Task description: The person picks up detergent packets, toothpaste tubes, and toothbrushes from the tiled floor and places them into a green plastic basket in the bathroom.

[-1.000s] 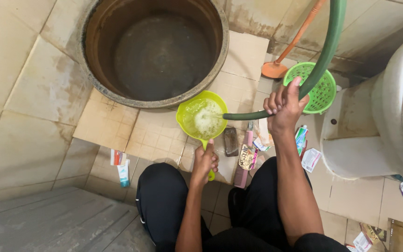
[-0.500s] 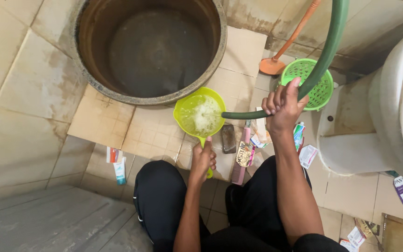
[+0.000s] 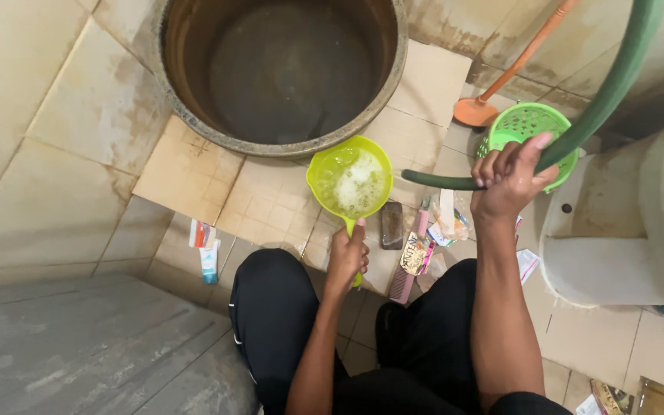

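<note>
My left hand (image 3: 346, 257) grips the handle of a yellow-green plastic dipper (image 3: 350, 182), held level over the tiled floor. Foamy water fills its bowl. My right hand (image 3: 510, 178) is closed around a dark green hose (image 3: 587, 123) whose open end points into the dipper from the right. The hose curves up and away to the top right. A large round brown basin (image 3: 286, 73) holding murky water sits just beyond the dipper.
A green plastic basket (image 3: 522, 127) and an orange plunger (image 3: 479, 110) stand at the right. Small sachets, a tube (image 3: 209, 261), a dark bar (image 3: 391, 225) and a pink comb (image 3: 409, 273) lie on the tiles by my knees. A white toilet base (image 3: 616, 246) is at the right.
The view has shifted slightly down and closer. Both hands hold the same grips, and the foamy water in the dipper looks a little fuller.
</note>
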